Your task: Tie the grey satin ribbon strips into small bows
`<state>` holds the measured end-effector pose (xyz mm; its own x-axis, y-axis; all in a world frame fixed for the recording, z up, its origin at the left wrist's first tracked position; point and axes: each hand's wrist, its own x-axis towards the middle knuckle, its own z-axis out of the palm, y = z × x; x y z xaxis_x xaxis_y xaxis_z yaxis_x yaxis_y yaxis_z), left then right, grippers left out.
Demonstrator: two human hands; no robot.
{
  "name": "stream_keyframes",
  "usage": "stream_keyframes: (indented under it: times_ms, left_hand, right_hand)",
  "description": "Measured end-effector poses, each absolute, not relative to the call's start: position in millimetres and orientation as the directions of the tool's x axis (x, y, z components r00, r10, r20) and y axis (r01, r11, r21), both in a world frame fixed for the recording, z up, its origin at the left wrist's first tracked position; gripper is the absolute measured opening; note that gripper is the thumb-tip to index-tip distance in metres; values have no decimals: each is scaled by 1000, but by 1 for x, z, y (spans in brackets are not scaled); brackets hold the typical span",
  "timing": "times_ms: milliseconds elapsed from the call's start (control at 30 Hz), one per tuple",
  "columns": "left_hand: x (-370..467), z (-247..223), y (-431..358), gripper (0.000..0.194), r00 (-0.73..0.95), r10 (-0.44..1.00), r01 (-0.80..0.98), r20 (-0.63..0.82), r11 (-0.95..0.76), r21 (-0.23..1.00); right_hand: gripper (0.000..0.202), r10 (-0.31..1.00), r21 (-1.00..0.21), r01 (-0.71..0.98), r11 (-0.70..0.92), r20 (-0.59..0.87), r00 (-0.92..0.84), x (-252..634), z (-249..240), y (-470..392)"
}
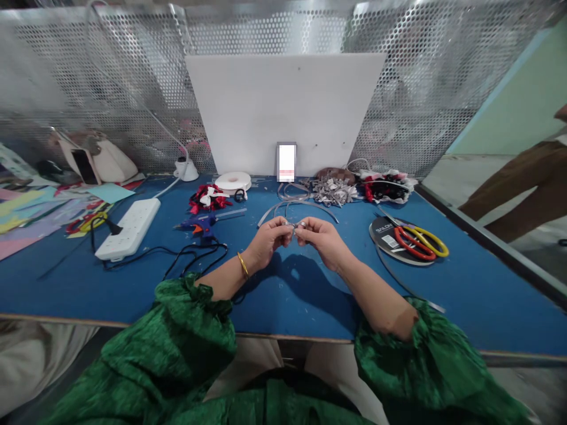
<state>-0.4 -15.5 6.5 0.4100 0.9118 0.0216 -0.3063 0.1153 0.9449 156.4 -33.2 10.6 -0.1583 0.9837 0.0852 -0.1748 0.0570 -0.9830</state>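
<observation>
Over the middle of the blue table, my left hand (267,242) and my right hand (322,239) meet, fingertips almost touching. Both pinch a small piece of grey ribbon (295,225) between thumb and fingers; most of it is hidden by the fingertips. Just behind them lie loose curled strips of grey ribbon (310,202). A pile of small grey ribbon bows (335,192) sits beyond my right hand. To the left of my left hand rests a blue glue gun (200,224) with a clear glue stick in its back.
Scissors with red and yellow handles (416,242) lie on a black oval card (390,236) at right. A white power strip (130,229), its black cable, a white ribbon roll (233,180) and red-black bows (209,198) are at left. A lit phone (286,161) leans on the white board (283,106).
</observation>
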Motion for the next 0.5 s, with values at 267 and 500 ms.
stream_keyframes:
  times_ms: [267,500]
  left_hand:
    - [-1,7,-15,24,421,907,-252,1,116,961]
    - [1,6,-17,24,412,910,-322,-40,187,928]
  right_hand:
    - [29,989,-988,-140,58,76,-129,156,11,-33]
    - [28,980,-957,-279,-86,-31,-199,157,15,-35]
